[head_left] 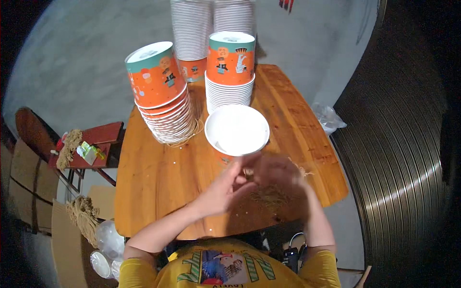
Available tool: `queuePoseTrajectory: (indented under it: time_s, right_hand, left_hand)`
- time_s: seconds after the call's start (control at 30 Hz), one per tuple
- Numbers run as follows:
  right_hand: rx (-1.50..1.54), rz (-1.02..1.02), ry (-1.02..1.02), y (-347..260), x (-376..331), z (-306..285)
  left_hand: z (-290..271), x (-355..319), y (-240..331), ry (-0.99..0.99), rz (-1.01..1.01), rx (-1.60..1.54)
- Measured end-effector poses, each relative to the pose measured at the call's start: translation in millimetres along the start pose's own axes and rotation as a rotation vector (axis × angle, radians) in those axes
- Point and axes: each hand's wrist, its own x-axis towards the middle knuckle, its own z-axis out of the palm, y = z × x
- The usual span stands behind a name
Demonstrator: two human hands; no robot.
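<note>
A white-lined paper tub with an orange outside stands upright, mouth up, at the middle of the wooden table. Just in front of it my two hands are close together. My left hand has its fingers curled in a pinch; a small brownish thing shows at the fingertips, too small to name. Motion blurs my right hand, hiding how its fingers are set. Below the hands a heap of brown strands lies on the table, partly in shadow.
Upside-down orange tubs form a leaning stack at left, with cords around its lower rims, and another stack behind the upright tub. Tall white-rimmed stacks stand at the back. A red bench holds tan cord; a ribbed shutter is at right.
</note>
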Motion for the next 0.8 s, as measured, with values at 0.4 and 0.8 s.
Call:
queuePoseTrajectory:
  time_s: [0.4, 0.8]
  right_hand:
    - [0.594, -0.422, 0.168, 30, 5, 20]
    - [0.591, -0.108, 0.606, 54, -8, -1]
  left_hand:
    - [-9, -16, -53, 0.015, -0.095, -0.129]
    - [-8, -5, -51, -0.112, -0.226, -0.261]
